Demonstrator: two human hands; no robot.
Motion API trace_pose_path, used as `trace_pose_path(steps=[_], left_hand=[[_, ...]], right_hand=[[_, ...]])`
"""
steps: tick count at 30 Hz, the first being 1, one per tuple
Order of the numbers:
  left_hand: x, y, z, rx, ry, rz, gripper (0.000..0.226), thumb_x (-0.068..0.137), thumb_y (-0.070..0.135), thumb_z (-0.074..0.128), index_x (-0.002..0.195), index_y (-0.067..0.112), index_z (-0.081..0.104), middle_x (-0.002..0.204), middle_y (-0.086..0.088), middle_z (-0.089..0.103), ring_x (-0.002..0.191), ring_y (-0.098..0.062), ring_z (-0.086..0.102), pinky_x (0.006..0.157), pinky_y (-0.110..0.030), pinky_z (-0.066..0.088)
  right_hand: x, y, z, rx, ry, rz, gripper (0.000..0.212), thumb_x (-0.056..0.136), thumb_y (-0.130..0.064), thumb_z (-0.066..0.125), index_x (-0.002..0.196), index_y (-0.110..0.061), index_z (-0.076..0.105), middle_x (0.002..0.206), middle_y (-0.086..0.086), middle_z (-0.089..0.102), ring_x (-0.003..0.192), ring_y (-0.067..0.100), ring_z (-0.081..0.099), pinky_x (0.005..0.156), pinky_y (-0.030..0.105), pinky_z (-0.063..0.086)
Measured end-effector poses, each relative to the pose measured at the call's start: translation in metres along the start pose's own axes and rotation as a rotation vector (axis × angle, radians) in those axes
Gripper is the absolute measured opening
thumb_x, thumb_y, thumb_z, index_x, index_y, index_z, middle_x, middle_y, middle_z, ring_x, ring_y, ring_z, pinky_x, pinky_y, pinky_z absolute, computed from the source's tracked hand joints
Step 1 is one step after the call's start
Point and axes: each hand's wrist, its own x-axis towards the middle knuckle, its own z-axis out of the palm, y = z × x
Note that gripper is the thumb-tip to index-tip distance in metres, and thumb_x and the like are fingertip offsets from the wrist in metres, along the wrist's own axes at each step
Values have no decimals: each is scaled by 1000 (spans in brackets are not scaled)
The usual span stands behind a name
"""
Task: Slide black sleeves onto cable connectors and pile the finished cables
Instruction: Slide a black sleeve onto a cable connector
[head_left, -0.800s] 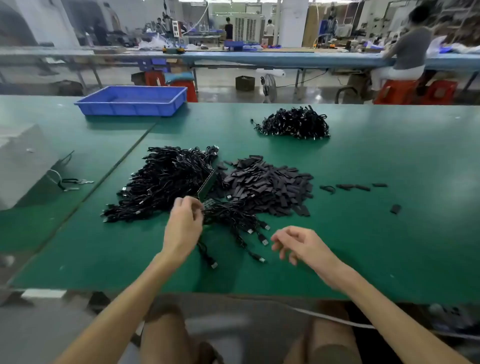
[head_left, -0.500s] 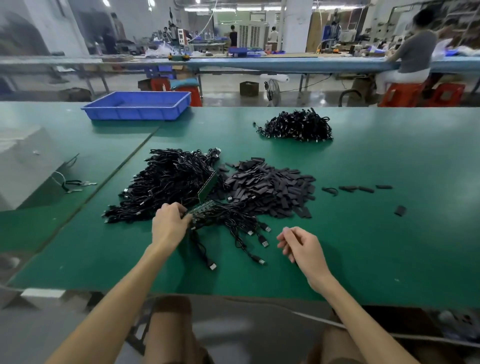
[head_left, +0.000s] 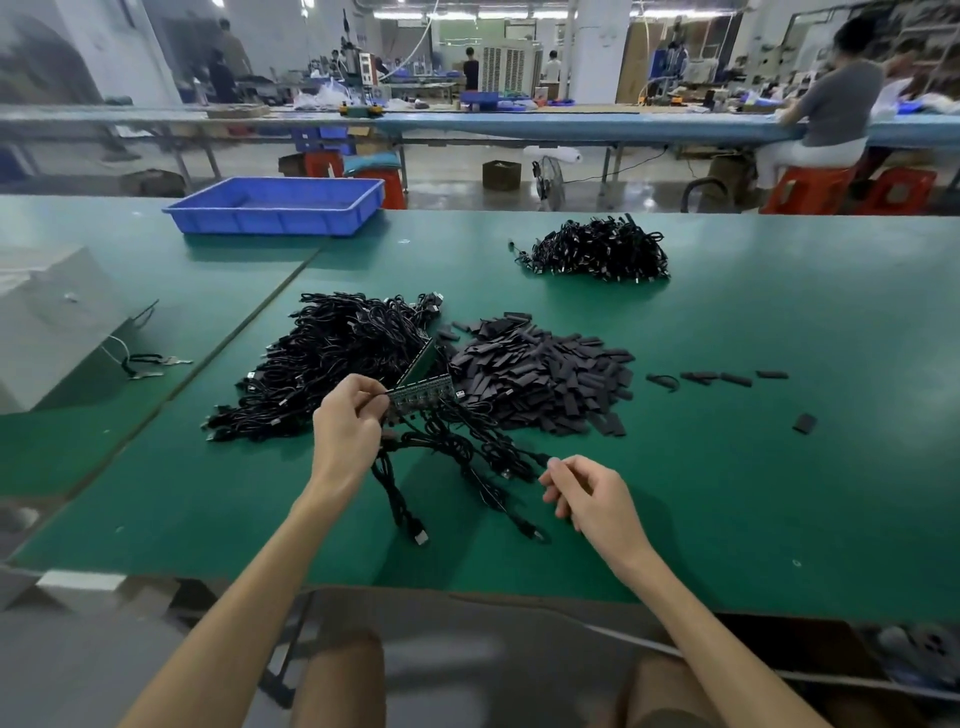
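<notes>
Green matting covers our bench (head_left: 727, 493), with a busy workshop behind. Left of centre lies the heap of bare cables (head_left: 332, 358), the loose black sleeves (head_left: 540, 379) lie just right of it, and a smaller cable pile (head_left: 597, 254), likely the finished ones, sits higher up. Our left hand (head_left: 345, 431) grips a green board (head_left: 421, 389) with several cables plugged in. Our right hand (head_left: 587, 499) pinches one cable end (head_left: 540, 460). We judge the cables light and floppy and the sleeves thin and soft, so we should hold just behind the stiff connector.
</notes>
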Motion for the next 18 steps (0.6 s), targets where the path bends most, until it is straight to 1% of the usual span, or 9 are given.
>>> trace_pose_path(steps=[2, 4, 5, 7, 10, 12, 14, 16, 18], left_hand=[[0, 7, 2, -40, -47, -3, 21, 100, -5, 53, 95, 14, 61, 101, -9, 65, 74, -25, 72, 60, -23, 58], [-1, 10, 5, -42, -101, 20, 22, 101, -7, 49, 103, 11, 62, 106, -14, 63, 84, -27, 69, 67, -30, 63], [-2, 11, 7, -25, -139, 37, 26, 102, -7, 47, 109, 12, 64, 109, -13, 63, 88, -28, 68, 71, -32, 63], [-3, 13, 13, 41, -220, 75, 35, 103, -4, 46, 119, 19, 67, 114, -8, 63, 85, -28, 68, 75, -30, 62], [-1, 13, 24, 180, -273, 115, 23, 100, 12, 55, 115, 25, 67, 111, 0, 62, 72, -25, 59, 59, -27, 48], [2, 16, 28, 261, -287, 124, 13, 99, 31, 61, 107, 25, 68, 101, 5, 63, 75, -16, 59, 59, -23, 43], [7, 21, 31, 339, -318, 123, 20, 97, 43, 64, 101, 25, 70, 92, 7, 65, 78, -8, 60, 62, -22, 43], [13, 26, 34, 395, -344, 113, 18, 97, 41, 65, 100, 25, 73, 88, 6, 67, 72, -9, 60, 60, -22, 47], [18, 28, 38, 415, -346, 124, 11, 97, 29, 67, 98, 22, 75, 85, 3, 68, 64, -16, 59, 53, -18, 46]], right_hand=[[0, 0, 0, 6, 7, -4, 21, 104, -29, 60, 93, -16, 72, 77, -1, 73, 58, 7, 60, 54, 14, 43], [1, -1, 0, 15, 26, -6, 16, 103, -31, 63, 98, -17, 70, 81, -1, 73, 60, 8, 61, 55, 16, 44], [1, -2, 0, 21, 33, -5, 14, 102, -31, 64, 100, -18, 70, 82, -1, 73, 61, 9, 62, 55, 16, 45], [0, -2, 0, 27, 31, -12, 11, 101, -30, 66, 101, -20, 69, 83, 0, 74, 64, 11, 65, 58, 19, 49], [0, -2, 0, 26, 6, -22, 6, 99, -24, 69, 101, -18, 70, 87, 2, 74, 79, 17, 70, 69, 29, 59], [-1, -1, 0, 26, 1, -25, 4, 99, -22, 69, 101, -19, 70, 87, 1, 74, 82, 17, 70, 70, 28, 59], [-2, -1, 0, 18, -6, -31, 3, 99, -22, 69, 100, -19, 70, 86, 0, 74, 82, 15, 70, 70, 27, 59], [-3, 0, -1, 10, -13, -41, 2, 99, -20, 68, 100, -20, 70, 85, 0, 74, 81, 14, 70, 69, 27, 59], [-3, 0, -2, 8, -5, -50, 3, 99, -19, 68, 99, -20, 70, 84, 0, 73, 76, 10, 69, 67, 24, 57]])
